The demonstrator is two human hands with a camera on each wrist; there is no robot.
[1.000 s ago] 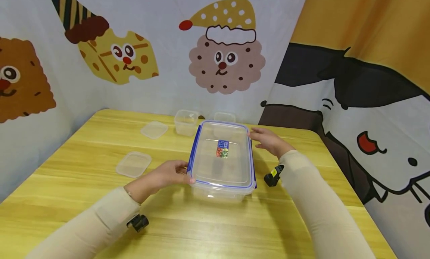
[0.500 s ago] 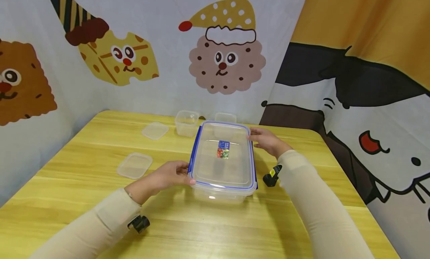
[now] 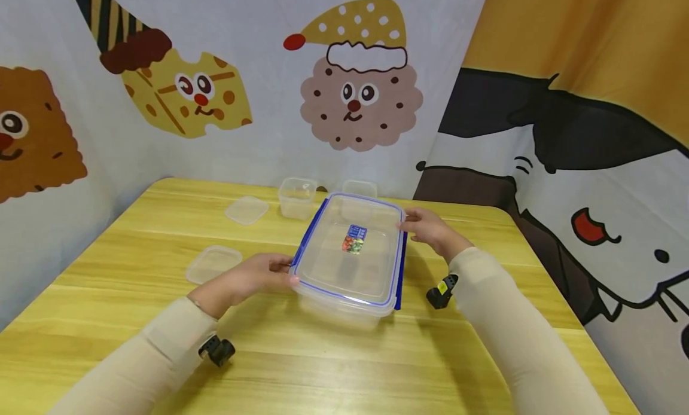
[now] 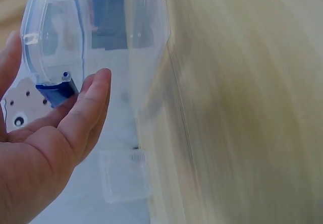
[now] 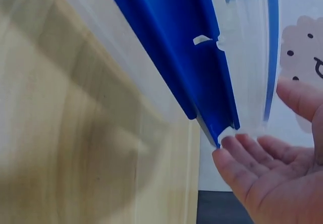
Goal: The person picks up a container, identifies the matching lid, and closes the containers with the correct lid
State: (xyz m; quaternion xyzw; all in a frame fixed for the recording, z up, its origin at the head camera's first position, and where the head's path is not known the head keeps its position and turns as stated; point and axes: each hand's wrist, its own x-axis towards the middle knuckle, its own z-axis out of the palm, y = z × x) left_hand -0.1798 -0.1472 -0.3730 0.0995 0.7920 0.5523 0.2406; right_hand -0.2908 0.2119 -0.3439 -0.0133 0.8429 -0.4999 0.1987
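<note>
A clear rectangular food container (image 3: 344, 310) with a blue-rimmed lid on it stands in the middle of the head view, turned slightly askew. A small coloured label (image 3: 354, 239) marks the lid. My left hand (image 3: 244, 281) grips its near left corner, thumb on the lid's edge and fingers below it. At the far right corner my right hand (image 3: 432, 229) holds the lid's rim between thumb and fingers. Along the right side, a blue latch flap (image 5: 166, 37) sticks outward in the right wrist view. Another blue latch (image 4: 59, 91) shows beside my left fingers. Whether the container's base touches the table is unclear.
Behind the container stand two small clear tubs, one (image 3: 297, 198) to the left and one (image 3: 359, 189) partly hidden. Two translucent square lids (image 3: 246, 210), one nearer (image 3: 210, 263), lie on the left of the wooden table (image 3: 323, 373). A printed curtain (image 3: 269, 146) hangs behind.
The container has turned clockwise, its near end swinging left. My left hand has moved left with it, while the right hand stays at the far corner.
</note>
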